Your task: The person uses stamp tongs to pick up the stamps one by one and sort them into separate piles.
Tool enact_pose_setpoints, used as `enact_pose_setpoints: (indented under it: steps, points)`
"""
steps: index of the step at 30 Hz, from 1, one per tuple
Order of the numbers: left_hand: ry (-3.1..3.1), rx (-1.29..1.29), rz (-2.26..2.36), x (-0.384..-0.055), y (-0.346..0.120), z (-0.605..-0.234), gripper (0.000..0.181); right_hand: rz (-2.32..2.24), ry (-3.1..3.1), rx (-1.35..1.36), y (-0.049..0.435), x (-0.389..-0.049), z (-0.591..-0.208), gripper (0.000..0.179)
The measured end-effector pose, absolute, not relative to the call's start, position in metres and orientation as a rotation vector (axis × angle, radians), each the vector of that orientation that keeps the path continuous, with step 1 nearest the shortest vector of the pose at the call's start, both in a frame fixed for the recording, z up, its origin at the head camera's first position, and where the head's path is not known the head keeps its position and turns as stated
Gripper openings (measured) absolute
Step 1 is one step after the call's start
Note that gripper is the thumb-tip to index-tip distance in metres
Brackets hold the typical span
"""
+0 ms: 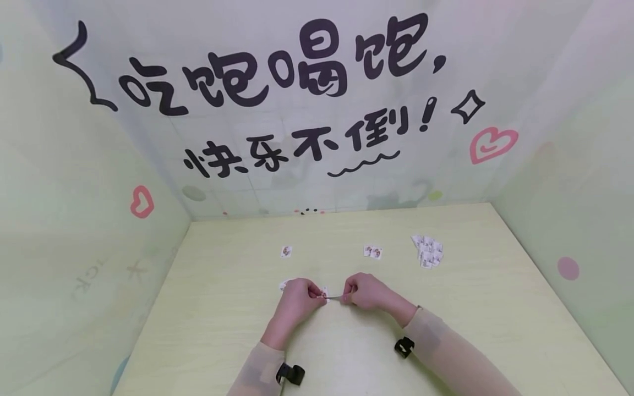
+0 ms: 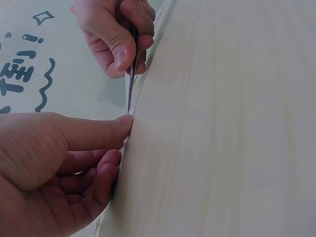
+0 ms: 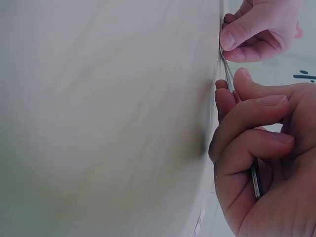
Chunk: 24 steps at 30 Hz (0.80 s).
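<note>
My right hand (image 1: 369,291) grips a pair of thin metal tweezers (image 2: 132,64), its fingers curled round them. The tweezers point left, with their tips at my left thumb. A small white printed card (image 1: 324,292) lies between the hands, just beyond the tips. My left hand (image 1: 297,300) is low at the card's left side, thumb stretched out and other fingers bent. Whether it pinches the card or only touches it is hidden. Part of another small white piece (image 1: 283,285) shows behind the left hand.
Toward the back of the pale wooden table (image 1: 223,308) lies a single printed card (image 1: 286,251). Two overlapping cards (image 1: 372,251) are farther right. A fanned pile of small cards (image 1: 428,251) sits at the back right. Printed walls (image 1: 297,187) enclose the back and sides.
</note>
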<state>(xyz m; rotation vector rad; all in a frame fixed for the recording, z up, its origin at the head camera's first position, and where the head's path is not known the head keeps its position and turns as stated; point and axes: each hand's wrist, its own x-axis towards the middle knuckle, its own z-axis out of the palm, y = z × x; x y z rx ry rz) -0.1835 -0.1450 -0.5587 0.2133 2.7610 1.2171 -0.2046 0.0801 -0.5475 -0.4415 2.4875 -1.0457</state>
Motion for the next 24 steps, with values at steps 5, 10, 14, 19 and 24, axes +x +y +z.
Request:
enact_pose_setpoints:
  steps: [5,10,14,19,24]
  points:
    - [2.748,0.213,1.229,-0.183,-0.144,-0.558,0.012,-1.044,2.490,-0.443,0.081,-0.203,-0.546,0.020]
    - [2.701,0.229,1.251,-0.183,-0.148,-0.557,0.012,-1.057,2.474,-0.444,0.080,-0.203,-0.546,0.020]
    - [2.670,0.241,1.237,-0.183,-0.156,-0.554,0.017,-1.073,2.452,-0.436,0.082,-0.203,-0.546,0.019]
    - [2.697,0.175,1.237,-0.188,-0.174,-0.544,0.014,-1.147,2.406,-0.402,0.086,-0.204,-0.548,0.018]
    - [2.796,0.051,1.232,-0.192,-0.198,-0.539,0.009,-1.230,2.343,-0.385,0.091,-0.205,-0.548,0.017]
